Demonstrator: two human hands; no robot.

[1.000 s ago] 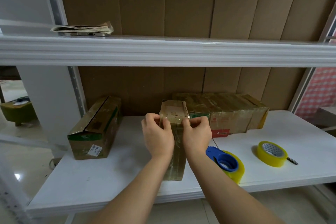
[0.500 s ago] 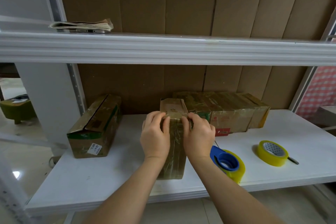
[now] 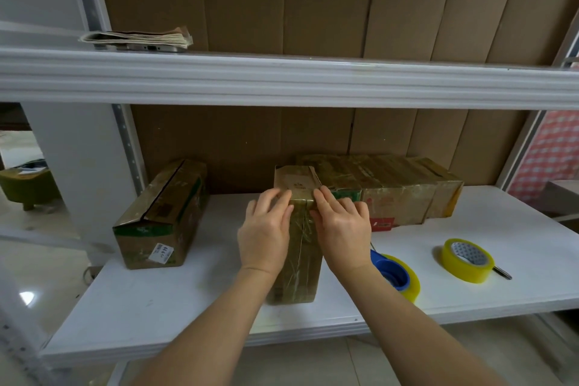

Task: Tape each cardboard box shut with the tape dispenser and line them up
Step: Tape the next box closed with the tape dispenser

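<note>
With my left hand [image 3: 266, 235] and right hand [image 3: 343, 227] lying flat, fingers straight, on the narrow brown tape-wrapped cardboard box [image 3: 299, 247] mid-shelf, I'd press outward firmly to seat the tape.

On the lower shelf [image 3: 188, 307], a middle box [image 3: 297, 260] is flanked by a box at the left [image 3: 156, 222] and a row of boxes behind to the right [image 3: 391, 194]. A tape dispenser [image 3: 396, 273] is set just right of the middle box, with a tape roll [image 3: 468, 260] farther right. A paper stack [image 3: 138, 39] is placed on the upper shelf [image 3: 282, 78].
</note>
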